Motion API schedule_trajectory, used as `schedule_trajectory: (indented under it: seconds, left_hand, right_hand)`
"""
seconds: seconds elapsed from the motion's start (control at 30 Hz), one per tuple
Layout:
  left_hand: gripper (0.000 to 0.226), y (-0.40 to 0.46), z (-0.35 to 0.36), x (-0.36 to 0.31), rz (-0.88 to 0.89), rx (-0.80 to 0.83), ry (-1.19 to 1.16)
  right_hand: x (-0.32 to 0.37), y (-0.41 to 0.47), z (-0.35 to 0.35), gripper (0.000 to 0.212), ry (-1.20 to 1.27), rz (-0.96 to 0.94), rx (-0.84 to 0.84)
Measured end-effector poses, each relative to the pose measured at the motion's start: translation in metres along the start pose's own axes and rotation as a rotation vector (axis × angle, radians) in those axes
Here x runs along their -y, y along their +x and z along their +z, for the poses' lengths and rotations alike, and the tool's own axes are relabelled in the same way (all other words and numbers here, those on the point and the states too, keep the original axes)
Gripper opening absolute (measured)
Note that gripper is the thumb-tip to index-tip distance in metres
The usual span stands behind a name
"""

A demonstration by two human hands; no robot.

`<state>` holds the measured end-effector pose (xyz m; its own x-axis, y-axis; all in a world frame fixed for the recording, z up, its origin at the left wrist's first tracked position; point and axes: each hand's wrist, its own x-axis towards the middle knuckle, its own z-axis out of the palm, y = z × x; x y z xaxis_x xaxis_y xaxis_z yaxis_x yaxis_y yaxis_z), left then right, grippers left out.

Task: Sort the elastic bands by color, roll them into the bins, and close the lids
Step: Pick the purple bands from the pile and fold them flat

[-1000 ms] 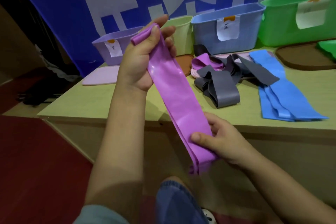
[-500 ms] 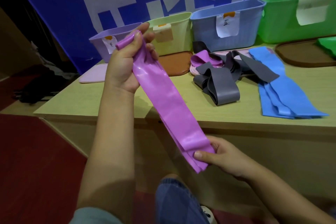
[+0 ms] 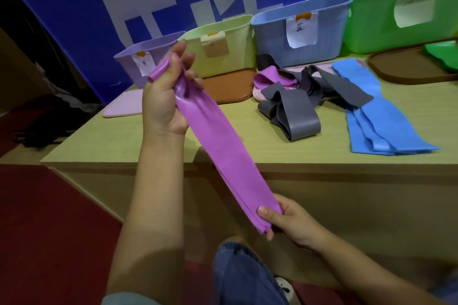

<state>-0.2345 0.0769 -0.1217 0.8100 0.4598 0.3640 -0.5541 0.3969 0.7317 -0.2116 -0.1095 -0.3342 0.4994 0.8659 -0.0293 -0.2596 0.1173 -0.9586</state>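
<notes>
The left hand (image 3: 164, 104) is raised at about 10 o'clock from frame centre, fingers curled round the upper end of the purple band (image 3: 220, 151). That end is bunched in the fist, and a short rolled tip sticks out past the thumb side toward 10 o'clock. From there the band runs flat and taut down toward 5 o'clock, in front of the table (image 3: 119, 141) edge, to the right hand (image 3: 290, 223). The right thumb lies on top of the band's lower end with the other fingers curled beneath, pinching it; the end pokes out just past the fingertips.

On the table, at 1 o'clock, grey bands (image 3: 292, 116) lie in a loose heap over a second purple band (image 3: 269, 77); blue bands (image 3: 371, 111) lie flat at 2 o'clock. Along the back stand four open bins: purple (image 3: 131, 62), pale green (image 3: 230, 37), blue (image 3: 329, 27) and green (image 3: 371, 25). Lids lie flat before them: lilac (image 3: 124, 106), brown (image 3: 230, 86), and a dark brown one (image 3: 406, 67) at 2 o'clock.
</notes>
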Motion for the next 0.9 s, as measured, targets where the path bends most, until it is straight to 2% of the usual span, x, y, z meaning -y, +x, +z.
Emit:
schedule_trajectory:
  seconds: [0.1, 0.23, 0.37, 0.5, 0.6, 0.67, 0.77, 0.9]
  left_hand:
    - [0.021, -0.007, 0.004, 0.004, 0.037, 0.08, -0.08]
    - [0.023, -0.012, 0.007, 0.007, 0.013, 0.152, -0.091]
    - [0.023, -0.02, 0.013, 0.014, 0.003, 0.184, 0.001]
    - [0.021, -0.027, 0.017, 0.009, 0.025, 0.162, 0.062]
    - [0.021, -0.034, 0.021, 0.005, 0.026, 0.124, 0.25]
    - [0.021, -0.042, 0.023, 0.008, 0.004, 0.111, 0.324]
    - [0.02, -0.053, 0.025, 0.02, -0.05, 0.072, 0.284]
    - [0.023, -0.063, 0.018, 0.035, -0.096, 0.011, 0.202]
  right_hand:
    - [-0.006, 0.0, -0.002, 0.04, 0.024, 0.04, -0.029]
    - [-0.004, 0.002, -0.003, 0.009, -0.009, 0.047, -0.048]
    - [-0.01, 0.002, -0.001, 0.016, -0.095, 0.021, -0.126]
    - [-0.007, 0.001, -0.002, 0.009, -0.117, -0.022, -0.147]
    - [0.0, -0.003, -0.001, 0.007, -0.202, 0.062, -0.105]
    - [0.005, -0.008, -0.002, 0.007, -0.359, 0.157, -0.058]
    - [0.034, -0.016, -0.005, 0.017, -0.806, 0.19, 0.032]
    - [0.114, -0.045, 0.0, 0.028, -1.291, 0.25, 0.289]
